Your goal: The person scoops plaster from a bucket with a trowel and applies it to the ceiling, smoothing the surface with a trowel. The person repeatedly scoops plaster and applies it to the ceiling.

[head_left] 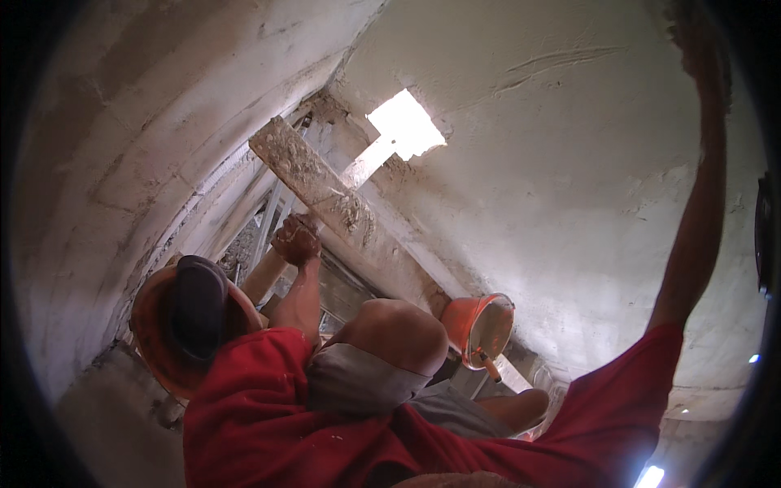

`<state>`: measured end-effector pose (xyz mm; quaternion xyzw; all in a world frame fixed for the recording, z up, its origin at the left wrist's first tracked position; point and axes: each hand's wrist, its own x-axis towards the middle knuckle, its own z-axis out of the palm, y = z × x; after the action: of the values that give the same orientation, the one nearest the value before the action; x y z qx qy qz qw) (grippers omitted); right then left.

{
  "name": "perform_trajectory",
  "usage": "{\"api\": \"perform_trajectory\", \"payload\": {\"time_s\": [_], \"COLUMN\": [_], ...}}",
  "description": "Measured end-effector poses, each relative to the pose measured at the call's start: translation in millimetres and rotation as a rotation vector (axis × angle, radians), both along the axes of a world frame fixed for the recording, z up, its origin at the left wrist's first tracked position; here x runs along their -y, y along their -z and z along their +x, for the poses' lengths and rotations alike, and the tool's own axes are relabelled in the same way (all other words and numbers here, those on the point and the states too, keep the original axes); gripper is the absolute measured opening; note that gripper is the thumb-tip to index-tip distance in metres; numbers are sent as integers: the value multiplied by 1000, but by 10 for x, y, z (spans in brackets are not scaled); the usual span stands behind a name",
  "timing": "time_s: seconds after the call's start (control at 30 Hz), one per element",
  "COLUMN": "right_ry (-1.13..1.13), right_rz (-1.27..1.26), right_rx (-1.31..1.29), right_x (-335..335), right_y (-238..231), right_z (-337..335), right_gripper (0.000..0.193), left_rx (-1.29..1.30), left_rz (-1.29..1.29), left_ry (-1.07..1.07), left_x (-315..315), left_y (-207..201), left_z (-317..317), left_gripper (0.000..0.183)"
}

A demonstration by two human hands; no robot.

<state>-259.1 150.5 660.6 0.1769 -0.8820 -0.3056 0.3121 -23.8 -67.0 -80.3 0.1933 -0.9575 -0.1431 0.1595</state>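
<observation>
My left hand [298,239] is closed in a fist just beside a plaster-crusted plank [309,175]. What it holds, if anything, is hidden; a pale rod-like piece [264,275] runs down from beneath it. At the far upper right, my right arm is stretched out and my right hand [695,41] is up against the grey plastered wall [561,154]. That hand is dark and cut by the picture's rim, so its fingers and anything in them cannot be made out.
An orange bucket [460,321] with an orange-handled tool [490,368] at its rim stands right of my knee. At left, a second orange container [154,325] has a dark, rounded object [201,305] over it. A bright opening [407,122] shows beyond the plank. Another wall [163,122] rises left.
</observation>
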Motion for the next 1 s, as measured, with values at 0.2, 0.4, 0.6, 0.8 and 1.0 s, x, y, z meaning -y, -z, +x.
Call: {"api": "perform_trajectory", "payload": {"time_s": [0.2,0.4,0.6,0.8,1.0], "right_ry": [25,145,43,-235,-277], "right_rz": [907,-691,-567,-421,-1121], "right_rx": [-190,753,508,129,237], "right_x": [-759,-392,-1197,-1937,-978], "right_y": [2921,4363,4168,2161,1366], "right_z": [412,656,233,63,501], "right_gripper": [49,52,54,44,40], "left_rx": [154,-71,51,16,-8], "left_rz": [65,-141,71,-81,-16], "left_ry": [-2,134,127,88,50], "left_x": [286,230,105,209,202], "left_y": [32,719,875,552,287], "left_z": [85,102,40,43,38], "left_gripper": [42,32,32,28,27]}}
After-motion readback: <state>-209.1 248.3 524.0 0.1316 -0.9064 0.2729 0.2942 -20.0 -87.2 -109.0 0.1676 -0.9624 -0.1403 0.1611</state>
